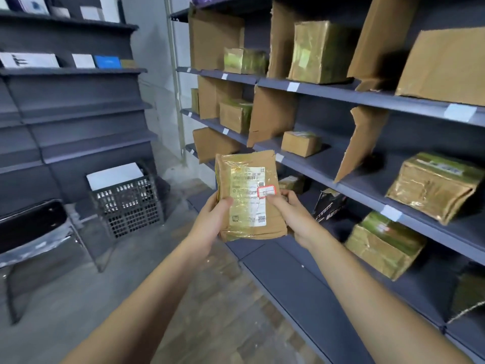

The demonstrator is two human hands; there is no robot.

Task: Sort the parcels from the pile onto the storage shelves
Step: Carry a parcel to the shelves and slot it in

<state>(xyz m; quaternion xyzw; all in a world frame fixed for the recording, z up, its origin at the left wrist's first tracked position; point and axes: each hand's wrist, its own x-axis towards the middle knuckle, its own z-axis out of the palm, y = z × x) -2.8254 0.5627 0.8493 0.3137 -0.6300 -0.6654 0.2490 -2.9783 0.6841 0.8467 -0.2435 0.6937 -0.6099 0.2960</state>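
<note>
I hold a flat brown cardboard parcel wrapped in clear tape (249, 198) upright before the dark grey metal storage shelves (341, 169), my left hand (214, 219) gripping its lower left edge, my right hand (291, 216) gripping its right edge, thumb beside the red-bordered white sticker (267, 191).

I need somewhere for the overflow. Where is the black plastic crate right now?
In the head view, the black plastic crate stands on the floor at left, between the black chair and the held parcel, by the dark shelving.
</note>
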